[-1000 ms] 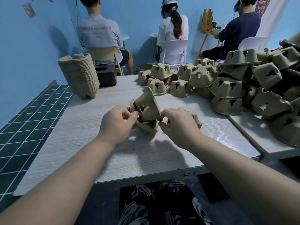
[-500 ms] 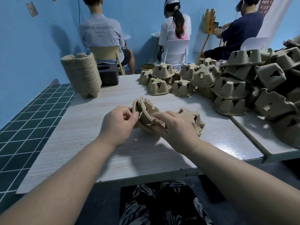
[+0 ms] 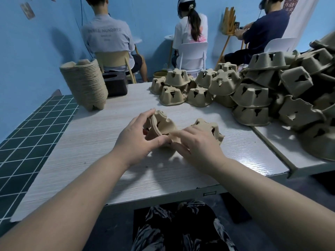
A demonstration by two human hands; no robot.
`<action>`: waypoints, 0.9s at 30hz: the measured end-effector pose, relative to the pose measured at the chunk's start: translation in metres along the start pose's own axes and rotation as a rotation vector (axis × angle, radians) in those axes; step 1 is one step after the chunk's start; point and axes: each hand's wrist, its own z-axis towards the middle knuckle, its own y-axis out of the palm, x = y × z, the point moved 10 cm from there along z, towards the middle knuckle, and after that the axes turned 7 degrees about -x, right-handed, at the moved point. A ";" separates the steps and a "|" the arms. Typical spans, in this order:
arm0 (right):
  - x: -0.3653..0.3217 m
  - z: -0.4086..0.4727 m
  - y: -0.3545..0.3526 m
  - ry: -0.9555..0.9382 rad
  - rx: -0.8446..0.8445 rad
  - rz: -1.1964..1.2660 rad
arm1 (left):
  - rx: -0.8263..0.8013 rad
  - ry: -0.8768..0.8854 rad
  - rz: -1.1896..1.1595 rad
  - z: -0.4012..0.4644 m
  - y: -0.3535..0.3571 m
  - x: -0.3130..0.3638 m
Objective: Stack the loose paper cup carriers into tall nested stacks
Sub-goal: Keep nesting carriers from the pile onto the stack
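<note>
At the middle of the white table (image 3: 90, 151), my left hand (image 3: 137, 140) grips the rim of a small nest of brown pulp cup carriers (image 3: 163, 124), tipped on edge. My right hand (image 3: 197, 147) holds the same nest from the right, its fingers curled over the lower edge. Just behind my right hand lies another loose carrier (image 3: 210, 128). A tall nested stack (image 3: 85, 86) stands at the table's far left. A big heap of loose carriers (image 3: 272, 91) covers the far and right side.
A black box (image 3: 116, 84) sits behind the tall stack. Three people sit on chairs beyond the table, backs turned. A second tabletop (image 3: 282, 153) adjoins on the right under the heap. Green tiled floor (image 3: 27, 134) lies to the left.
The upright carrier in my hands has been tipped down and pressed into the one beneath it. My right hand slid left onto the nest; the view came a little closer.
</note>
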 end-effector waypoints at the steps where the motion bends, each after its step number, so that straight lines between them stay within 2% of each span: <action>1: 0.009 -0.003 -0.008 0.038 0.036 -0.020 | -0.007 0.000 -0.002 0.001 0.001 0.001; 3: 0.039 -0.008 -0.020 0.213 0.048 -0.077 | -0.022 -0.012 0.013 0.002 0.002 0.003; 6: 0.081 -0.017 -0.014 0.454 -0.157 -0.149 | -0.039 -0.031 0.012 0.004 0.001 0.005; 12: 0.099 -0.014 0.003 0.493 -0.316 -0.154 | -0.055 -0.038 0.034 0.007 0.002 0.012; 14: 0.101 -0.009 -0.001 0.505 -0.291 -0.122 | -0.054 -0.031 0.032 0.007 0.000 0.013; 18: 0.111 -0.010 -0.021 0.596 -0.103 0.029 | -0.038 -0.023 -0.038 0.005 0.001 0.014; 21: 0.117 -0.024 -0.017 0.636 -0.145 0.113 | -0.058 0.005 -0.114 0.006 0.012 0.022; 24: 0.121 -0.040 -0.014 0.622 -0.186 0.072 | -0.084 0.039 -0.160 0.009 0.023 0.031; 27: 0.127 -0.050 -0.030 0.616 -0.056 0.043 | -0.097 0.051 -0.175 0.012 0.029 0.035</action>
